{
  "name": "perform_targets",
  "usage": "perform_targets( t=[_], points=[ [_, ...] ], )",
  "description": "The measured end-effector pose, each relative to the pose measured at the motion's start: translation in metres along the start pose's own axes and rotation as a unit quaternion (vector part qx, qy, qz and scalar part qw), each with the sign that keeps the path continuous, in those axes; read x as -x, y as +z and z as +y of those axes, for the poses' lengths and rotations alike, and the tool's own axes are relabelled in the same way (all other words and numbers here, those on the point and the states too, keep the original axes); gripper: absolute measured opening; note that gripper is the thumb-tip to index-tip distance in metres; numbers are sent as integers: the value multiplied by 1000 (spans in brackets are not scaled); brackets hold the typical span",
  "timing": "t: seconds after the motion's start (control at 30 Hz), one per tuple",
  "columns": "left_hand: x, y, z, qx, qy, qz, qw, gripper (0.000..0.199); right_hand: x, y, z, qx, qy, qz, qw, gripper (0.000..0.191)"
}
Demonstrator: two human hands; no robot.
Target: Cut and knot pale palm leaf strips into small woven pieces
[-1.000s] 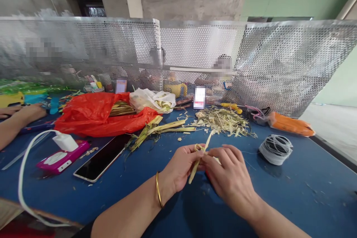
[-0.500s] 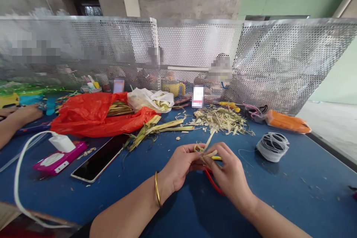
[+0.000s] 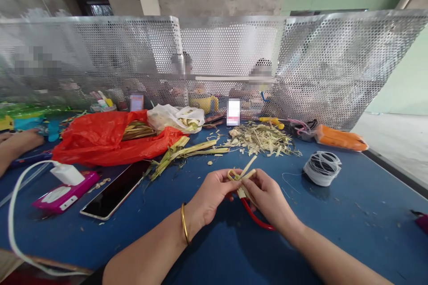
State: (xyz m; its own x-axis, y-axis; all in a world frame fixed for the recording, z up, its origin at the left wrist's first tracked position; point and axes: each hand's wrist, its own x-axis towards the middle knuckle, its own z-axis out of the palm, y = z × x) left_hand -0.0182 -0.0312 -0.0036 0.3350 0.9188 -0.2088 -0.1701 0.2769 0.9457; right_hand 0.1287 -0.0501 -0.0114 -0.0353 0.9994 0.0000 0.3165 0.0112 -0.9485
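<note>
My left hand (image 3: 212, 193), with a gold bangle at its wrist, pinches a looped pale plant strip (image 3: 233, 174) between thumb and fingers. Close against it, my right hand (image 3: 269, 196) grips the same folded strip, whose loose ends stick up above the fingertips. A curved red handle (image 3: 256, 218) shows below the right hand; what it belongs to is mostly hidden. Ahead of the hands lie a heap of pale shreds (image 3: 264, 138) and a bundle of green-yellow stalks (image 3: 180, 153).
A red plastic bag (image 3: 96, 138), a black phone (image 3: 113, 193) and a magenta power strip (image 3: 67, 193) with a white cable are at left. A wire spool (image 3: 322, 168) and an orange packet (image 3: 341, 138) lie right. Another person's hand (image 3: 28, 140) is far left.
The view has shifted slightly, moving the table items left. The fingers have closed in around the strip, and more of the red handle shows below the right hand.
</note>
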Motion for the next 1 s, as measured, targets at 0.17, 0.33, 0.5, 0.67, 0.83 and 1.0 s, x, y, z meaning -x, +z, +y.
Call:
perform_targets(
  t=[0.17, 0.33, 0.5, 0.67, 0.83, 1.0],
  points=[
    [-2, -3, 4, 12, -31, 64, 997, 42, 6, -6, -6, 54, -83, -7, 995, 20],
    [-4, -5, 2, 3, -2, 85, 996, 27, 8, -12, -18, -3, -123, -104, 987, 23],
    [-4, -5, 0, -24, 24, 56, 998, 31, 5, -17, -23, -67, -70, -132, 987, 20],
    [0, 1, 1, -65, 33, 16, 997, 29, 3, -21, -16, 256, -341, 36, 904, 20],
    [2, 4, -4, -78, 66, -40, 994, 13, -2, -21, -8, 425, -396, 58, 812, 25],
    [3, 3, -3, -82, 42, -29, 995, 20, -1, -16, -3, 449, -266, 76, 850, 23]
  ],
)
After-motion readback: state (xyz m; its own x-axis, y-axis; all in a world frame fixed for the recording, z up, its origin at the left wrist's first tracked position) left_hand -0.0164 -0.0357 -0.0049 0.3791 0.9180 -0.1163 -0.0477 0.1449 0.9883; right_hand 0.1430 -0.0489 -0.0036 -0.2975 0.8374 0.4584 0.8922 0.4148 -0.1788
